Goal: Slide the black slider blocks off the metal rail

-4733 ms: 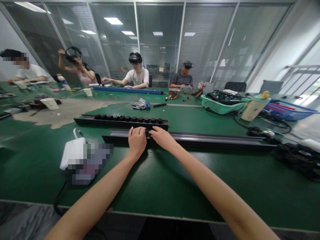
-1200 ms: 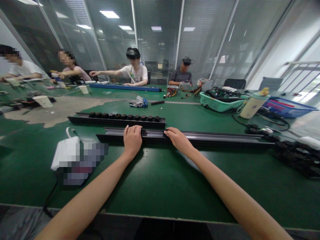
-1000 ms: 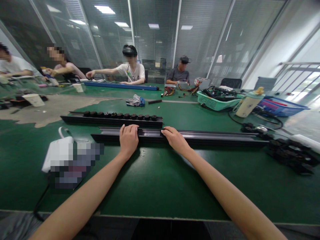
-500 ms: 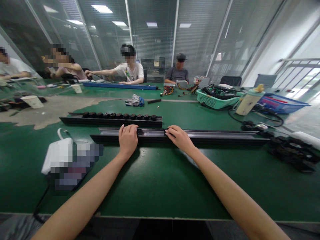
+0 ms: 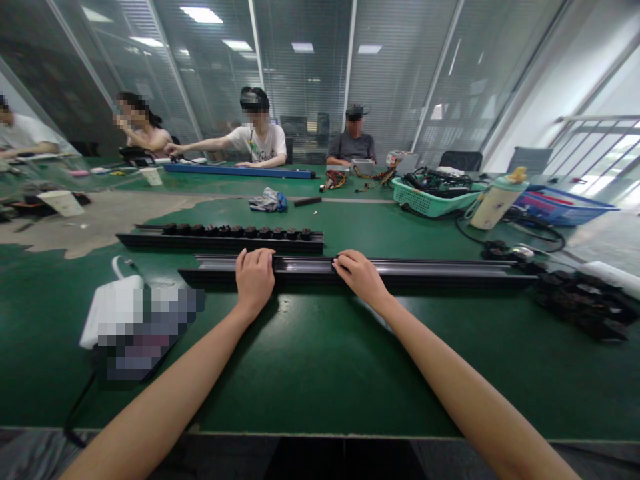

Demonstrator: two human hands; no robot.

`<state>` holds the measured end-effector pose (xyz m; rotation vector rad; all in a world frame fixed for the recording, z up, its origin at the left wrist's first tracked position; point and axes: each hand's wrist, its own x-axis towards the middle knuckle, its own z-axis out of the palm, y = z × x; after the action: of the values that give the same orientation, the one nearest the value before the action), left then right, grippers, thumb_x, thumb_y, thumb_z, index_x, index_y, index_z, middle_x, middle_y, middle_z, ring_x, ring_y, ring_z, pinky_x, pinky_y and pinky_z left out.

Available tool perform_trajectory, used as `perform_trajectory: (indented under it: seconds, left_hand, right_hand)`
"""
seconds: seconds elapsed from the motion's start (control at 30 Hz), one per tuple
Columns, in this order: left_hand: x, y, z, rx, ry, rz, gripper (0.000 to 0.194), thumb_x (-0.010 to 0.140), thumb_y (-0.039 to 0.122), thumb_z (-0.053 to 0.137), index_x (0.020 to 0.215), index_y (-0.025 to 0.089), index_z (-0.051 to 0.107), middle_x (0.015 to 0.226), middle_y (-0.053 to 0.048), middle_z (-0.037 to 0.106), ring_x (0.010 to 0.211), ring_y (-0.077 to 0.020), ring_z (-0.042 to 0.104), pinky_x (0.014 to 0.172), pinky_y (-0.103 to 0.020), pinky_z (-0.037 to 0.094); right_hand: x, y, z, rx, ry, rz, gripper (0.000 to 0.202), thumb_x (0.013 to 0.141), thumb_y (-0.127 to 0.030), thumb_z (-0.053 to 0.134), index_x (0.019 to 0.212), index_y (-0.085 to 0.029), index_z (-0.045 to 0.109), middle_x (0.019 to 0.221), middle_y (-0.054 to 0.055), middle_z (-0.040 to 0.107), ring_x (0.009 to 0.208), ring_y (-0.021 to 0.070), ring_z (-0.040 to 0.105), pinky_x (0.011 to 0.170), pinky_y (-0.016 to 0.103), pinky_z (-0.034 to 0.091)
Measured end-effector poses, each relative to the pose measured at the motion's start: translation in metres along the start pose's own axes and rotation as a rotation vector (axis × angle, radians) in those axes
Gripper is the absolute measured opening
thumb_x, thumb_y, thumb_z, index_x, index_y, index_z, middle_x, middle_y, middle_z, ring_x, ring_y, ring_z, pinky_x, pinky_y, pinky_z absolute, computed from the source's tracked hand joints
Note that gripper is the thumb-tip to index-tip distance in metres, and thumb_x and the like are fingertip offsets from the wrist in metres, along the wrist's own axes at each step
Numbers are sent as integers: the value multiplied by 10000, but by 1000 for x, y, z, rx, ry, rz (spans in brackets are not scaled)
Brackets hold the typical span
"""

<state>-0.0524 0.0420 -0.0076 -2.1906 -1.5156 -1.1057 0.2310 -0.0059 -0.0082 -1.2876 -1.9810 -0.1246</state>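
Observation:
A long black rail [image 5: 305,267] with a pale inner channel lies crosswise on the green table. My left hand [image 5: 255,277] rests over its left half, fingers curled round a small black part that is mostly hidden. Farther right on the same rail, my right hand [image 5: 361,275] has its fingers closed on another small black part, of which only a dark edge shows. Bare channel lies between the hands. Behind stands a second black rail [image 5: 220,244], with a row of several round black pieces [image 5: 250,232] along it.
A pile of black parts [image 5: 585,303] sits at the rail's right end. At left are a white adapter [image 5: 115,307] and a blurred-out item. Farther back are a glove [image 5: 269,200], a green basket [image 5: 435,201], a bottle [image 5: 499,200] and a blue bin [image 5: 575,208]. Several people sit across.
My right fingers have shifted very slightly right along the rail; my left hand stays in place. A person at the far left has changed posture.

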Motion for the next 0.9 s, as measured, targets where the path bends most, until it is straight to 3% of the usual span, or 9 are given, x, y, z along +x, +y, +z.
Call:
perform_trajectory:
  seconds: [0.2, 0.47, 0.9]
  left_hand:
    - [0, 0, 0, -2, 2, 0, 428, 1102, 288, 314, 1184, 207, 726, 1222, -120, 787, 1162, -291, 703, 1268, -527, 367]
    - [0, 1, 0, -1, 14, 7, 430, 1102, 290, 311, 1181, 217, 727, 1217, -110, 788, 1157, -290, 704, 1263, -516, 373]
    - [0, 2, 1, -4, 9, 3, 420, 1094, 292, 322, 1176, 217, 728, 1215, -113, 787, 1155, -291, 702, 1262, -519, 372]
  right_hand:
    - [0, -2, -2, 7, -1, 10, 226, 1071, -229, 529, 949, -235, 719, 1125, 137, 717, 1081, 267, 656, 978, 404, 555]
    - [0, 1, -6, -15, -9, 39, 198, 1028, -205, 547, 1097, -242, 729, 1138, 127, 697, 1115, 287, 621, 982, 422, 533]
    - [-2, 2, -3, -159, 48, 139, 168, 988, -259, 609, 1077, -222, 746, 1083, 139, 678, 1093, 320, 560, 968, 468, 432]
